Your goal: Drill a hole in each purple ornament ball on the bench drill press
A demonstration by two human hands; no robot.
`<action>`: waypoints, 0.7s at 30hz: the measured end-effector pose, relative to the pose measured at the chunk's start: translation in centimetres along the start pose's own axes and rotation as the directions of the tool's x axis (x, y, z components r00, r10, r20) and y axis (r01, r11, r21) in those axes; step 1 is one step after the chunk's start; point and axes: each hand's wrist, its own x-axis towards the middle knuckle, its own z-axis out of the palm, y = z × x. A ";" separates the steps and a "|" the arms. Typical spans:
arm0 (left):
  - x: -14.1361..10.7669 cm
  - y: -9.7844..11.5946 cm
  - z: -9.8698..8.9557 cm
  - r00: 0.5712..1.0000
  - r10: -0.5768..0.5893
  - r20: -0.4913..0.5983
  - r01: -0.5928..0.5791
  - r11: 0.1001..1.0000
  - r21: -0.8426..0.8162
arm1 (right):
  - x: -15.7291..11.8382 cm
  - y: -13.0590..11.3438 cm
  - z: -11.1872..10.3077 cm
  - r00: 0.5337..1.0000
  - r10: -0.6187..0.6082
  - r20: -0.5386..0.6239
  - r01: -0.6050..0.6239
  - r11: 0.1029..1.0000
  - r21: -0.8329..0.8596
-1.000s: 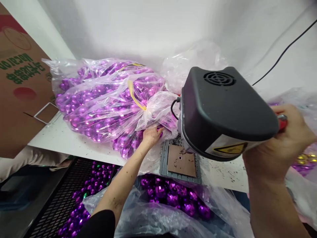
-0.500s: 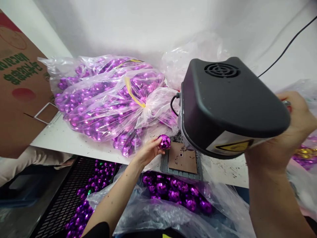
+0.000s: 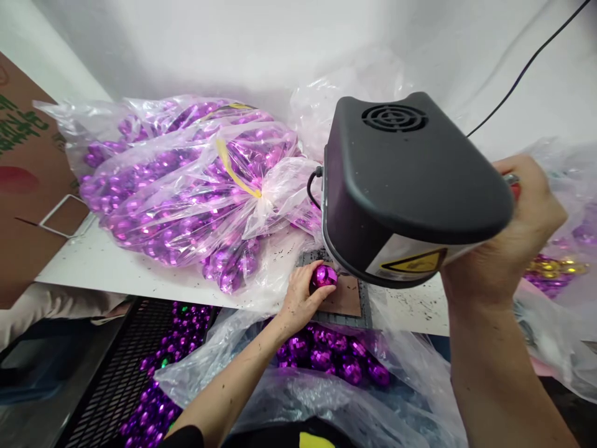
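Note:
Between the thumb and fingers of my left hand (image 3: 301,295) is a shiny purple faceted ball (image 3: 325,275). It sits over the brown board (image 3: 342,297) on a grey base, below the front of a black machine head (image 3: 410,186). My right hand (image 3: 508,224) is wrapped round the machine's handle at the right; most of that handle is hidden, with a bit of red showing by the thumb. An open plastic bag of purple faceted balls (image 3: 326,356) lies just in front of the board.
A tied clear bag of purple balls (image 3: 181,186) fills the back left of the white table (image 3: 116,267). A cardboard box (image 3: 28,186) stands at the far left. Below is a black mesh crate (image 3: 100,367) with small purple balls. A bag with gold balls (image 3: 555,267) is at right.
My left hand has brought the purple ball rightward over the brown board, under the machine head. My right hand keeps its grip on the handle. The whole view has shifted slightly.

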 end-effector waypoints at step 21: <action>0.5 1.4 2.1 0.993 0.094 0.065 -0.101 0.989 0.111 | -1.8 0.1 -1.2 0.983 -0.178 -0.042 0.175 0.982 -0.067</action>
